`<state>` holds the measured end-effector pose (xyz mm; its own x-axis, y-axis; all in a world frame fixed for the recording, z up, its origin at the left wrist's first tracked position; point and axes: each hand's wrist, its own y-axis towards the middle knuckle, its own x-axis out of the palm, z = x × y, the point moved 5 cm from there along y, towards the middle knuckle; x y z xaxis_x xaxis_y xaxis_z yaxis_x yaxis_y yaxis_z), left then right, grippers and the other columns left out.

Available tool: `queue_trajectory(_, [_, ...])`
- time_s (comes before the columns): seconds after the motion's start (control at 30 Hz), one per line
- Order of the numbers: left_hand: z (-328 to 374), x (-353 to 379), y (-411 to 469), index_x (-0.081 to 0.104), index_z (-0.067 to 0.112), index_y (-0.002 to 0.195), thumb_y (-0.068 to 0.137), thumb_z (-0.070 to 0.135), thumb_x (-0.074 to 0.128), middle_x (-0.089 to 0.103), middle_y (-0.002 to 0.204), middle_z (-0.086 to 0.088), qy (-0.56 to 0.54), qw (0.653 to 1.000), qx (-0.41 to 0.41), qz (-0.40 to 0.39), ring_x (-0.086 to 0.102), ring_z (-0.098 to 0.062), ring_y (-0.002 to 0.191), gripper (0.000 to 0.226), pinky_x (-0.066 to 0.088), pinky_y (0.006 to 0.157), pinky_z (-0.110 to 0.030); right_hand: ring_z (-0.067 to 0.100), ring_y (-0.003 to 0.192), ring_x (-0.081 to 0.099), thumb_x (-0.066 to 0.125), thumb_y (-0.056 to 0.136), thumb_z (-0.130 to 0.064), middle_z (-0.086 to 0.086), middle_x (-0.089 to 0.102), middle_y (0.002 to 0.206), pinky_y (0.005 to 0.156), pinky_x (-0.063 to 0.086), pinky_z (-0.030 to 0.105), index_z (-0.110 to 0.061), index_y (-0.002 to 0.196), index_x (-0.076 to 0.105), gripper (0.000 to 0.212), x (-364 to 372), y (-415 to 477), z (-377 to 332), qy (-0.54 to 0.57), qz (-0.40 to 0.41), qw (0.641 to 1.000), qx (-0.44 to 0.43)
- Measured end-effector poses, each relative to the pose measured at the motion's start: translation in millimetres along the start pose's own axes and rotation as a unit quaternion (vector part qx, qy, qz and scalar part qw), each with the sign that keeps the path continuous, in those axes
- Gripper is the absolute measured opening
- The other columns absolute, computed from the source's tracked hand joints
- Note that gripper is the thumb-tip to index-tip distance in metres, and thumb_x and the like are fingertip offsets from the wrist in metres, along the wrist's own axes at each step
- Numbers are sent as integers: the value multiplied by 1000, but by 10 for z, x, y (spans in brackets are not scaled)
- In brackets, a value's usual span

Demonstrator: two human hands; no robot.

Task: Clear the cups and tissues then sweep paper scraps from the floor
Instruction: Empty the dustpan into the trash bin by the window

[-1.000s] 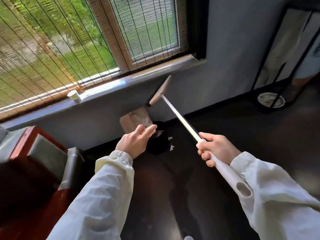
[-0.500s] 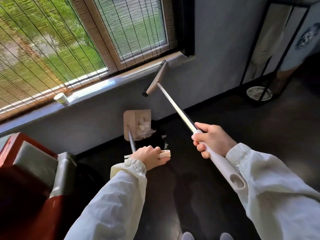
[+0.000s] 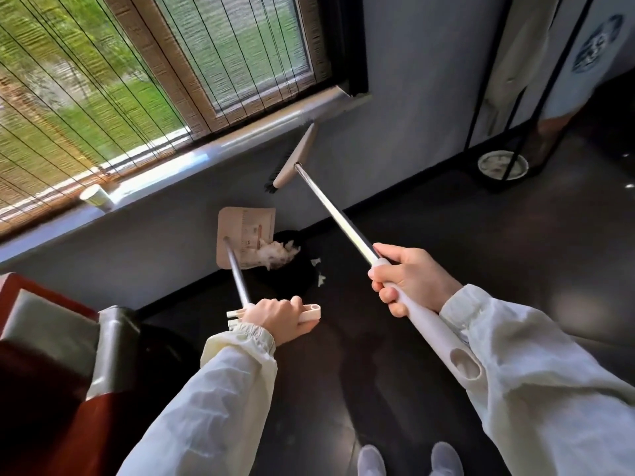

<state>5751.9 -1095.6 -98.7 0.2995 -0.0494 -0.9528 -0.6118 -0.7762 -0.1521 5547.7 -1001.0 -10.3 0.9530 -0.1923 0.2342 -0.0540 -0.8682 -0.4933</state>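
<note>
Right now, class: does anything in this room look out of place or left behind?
Yes. A paper cup sits alone on the window ledge, uncleared. White paper scraps lie on the dark floor beside the dustpan, outside it.

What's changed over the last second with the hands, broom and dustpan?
The left hand, open and reaching a second ago, has closed on the dustpan handle. The right hand has swung the broom head up toward the sill. Unchanged: the right hand's grip, tissue in the pan, scraps on the floor, cup on the sill.
</note>
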Motion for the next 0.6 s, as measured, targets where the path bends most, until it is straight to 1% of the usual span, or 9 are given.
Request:
queue_trajectory(0.13, [-15,-81,-21,40,20,82,89,65,32,68,74,4,20,1000,15,2,68,-23,67,46,36,53,-27,6,38,43,51,90,6,9,48,69,33,34,19,-11,149,24,68,16,42,42,7,-1,1000,7])
queue_trajectory(0.2, [47,-123,-78,49,19,71,80,66,51,63,58,4,66,997,43,21,64,-19,48,49,30,45,-23,6,38,43,51,90,6,9,48,70,33,34,18,-11,149,24,68,26,59,79,8,-4,1000,12])
queue_trajectory(0.27, [110,-157,-91,53,19,53,60,66,71,50,37,7,96,992,49,60,49,-15,27,51,19,40,-17,6,38,43,51,90,6,9,48,70,33,34,18,-12,149,23,68,16,69,130,11,-7,1000,18])
queue_trajectory(0.3, [142,-98,-97,55,19,53,60,67,71,51,38,7,109,991,52,50,50,-13,27,51,19,40,-17,6,38,43,51,90,6,9,47,70,32,34,18,-12,150,24,68,2,78,164,14,-10,1000,23])
queue_trajectory(0.33, [178,24,-109,59,19,63,69,68,62,59,47,6,112,992,62,18,58,-14,37,49,23,42,-21,6,38,43,51,90,6,9,47,69,32,34,18,-12,150,24,68,-19,90,202,17,-10,999,28])
queue_trajectory(0.37, [219,149,-126,60,19,79,80,67,49,67,64,4,101,992,73,-12,67,-16,55,50,29,48,-25,6,37,43,51,89,6,9,47,69,32,34,18,-13,150,24,69,-40,100,250,19,-9,999,34])
queue_trajectory(0.4, [253,310,-136,57,18,93,88,66,37,70,80,2,95,991,74,-53,70,-20,71,52,33,54,-29,6,37,43,52,89,5,9,47,68,32,33,18,-13,150,24,69,-62,110,304,18,-7,999,39])
queue_trajectory(0.43, [296,433,-138,54,18,101,90,64,31,70,90,1,80,991,71,-78,69,-23,80,53,33,58,-31,6,36,43,52,89,5,8,47,67,32,33,18,-14,149,25,69,-77,121,362,14,-4,999,42])
queue_trajectory(0.6, [519,539,-123,52,18,106,91,65,28,69,98,1,81,990,82,-78,69,-25,84,55,33,60,-31,7,38,43,53,90,3,6,48,67,34,35,18,-15,149,27,68,-120,83,598,1,9,998,55])
